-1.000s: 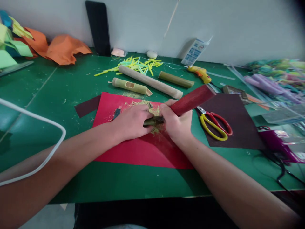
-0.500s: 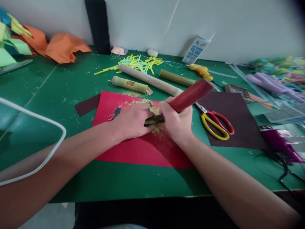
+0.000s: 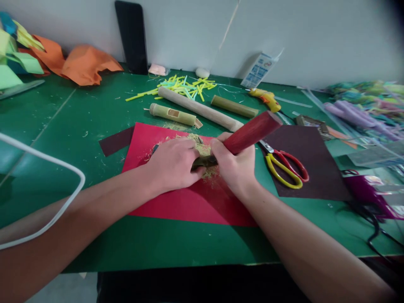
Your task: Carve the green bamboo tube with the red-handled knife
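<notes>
My left hand (image 3: 172,164) presses down on the red sheet (image 3: 189,207), its fingers curled round a short green-brown bamboo piece (image 3: 204,161). Closed in my right hand (image 3: 235,168) is a tool with a thick red wooden handle (image 3: 252,132), which slants up to the right. The tool's working end meets the bamboo between my hands, and its shape is mostly hidden by my fingers. Pale shavings (image 3: 203,149) lie around the bamboo on the sheet. Just behind the sheet is a bamboo tube (image 3: 186,118) with a rectangular hole cut in it.
A long pale stick (image 3: 200,108) and a bamboo length (image 3: 235,106) lie behind my hands. Scissors (image 3: 285,168) rest on dark paper (image 3: 318,168) at right. Farther back are a yellow glue gun (image 3: 265,99) and cut straws (image 3: 183,87). A white cable (image 3: 71,168) crosses my left forearm.
The red handle's upper end has dipped slightly. Both hands stay in nearly the same place with their grips kept, and the whole view has shifted a little.
</notes>
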Demonstrator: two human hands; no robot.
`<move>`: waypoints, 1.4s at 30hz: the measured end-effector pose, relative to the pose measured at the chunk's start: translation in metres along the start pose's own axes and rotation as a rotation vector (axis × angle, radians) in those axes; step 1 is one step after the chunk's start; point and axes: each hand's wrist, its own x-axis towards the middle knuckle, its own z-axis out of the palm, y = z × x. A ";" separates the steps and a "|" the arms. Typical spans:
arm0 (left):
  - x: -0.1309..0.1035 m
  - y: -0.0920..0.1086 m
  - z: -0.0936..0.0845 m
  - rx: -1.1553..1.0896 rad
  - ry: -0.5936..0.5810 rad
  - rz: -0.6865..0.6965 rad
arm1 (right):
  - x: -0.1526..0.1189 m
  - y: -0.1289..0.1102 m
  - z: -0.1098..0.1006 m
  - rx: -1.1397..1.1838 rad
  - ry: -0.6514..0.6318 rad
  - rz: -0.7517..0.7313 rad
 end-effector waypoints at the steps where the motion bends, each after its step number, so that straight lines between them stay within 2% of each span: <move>1: 0.000 0.000 0.000 -0.002 0.000 0.002 | -0.001 0.000 0.000 -0.004 0.001 -0.005; 5: -0.001 0.002 0.000 -0.012 0.004 0.001 | -0.002 -0.001 -0.001 -0.032 -0.012 -0.016; 12: -0.002 0.003 0.003 0.012 0.093 0.033 | -0.001 0.003 0.000 0.013 -0.001 -0.019; 24: 0.000 0.003 0.001 -0.071 -0.002 -0.011 | -0.001 0.002 0.000 0.035 -0.018 -0.027; 42: -0.002 0.001 0.004 -0.038 0.052 0.081 | -0.003 0.000 -0.001 0.091 -0.044 -0.021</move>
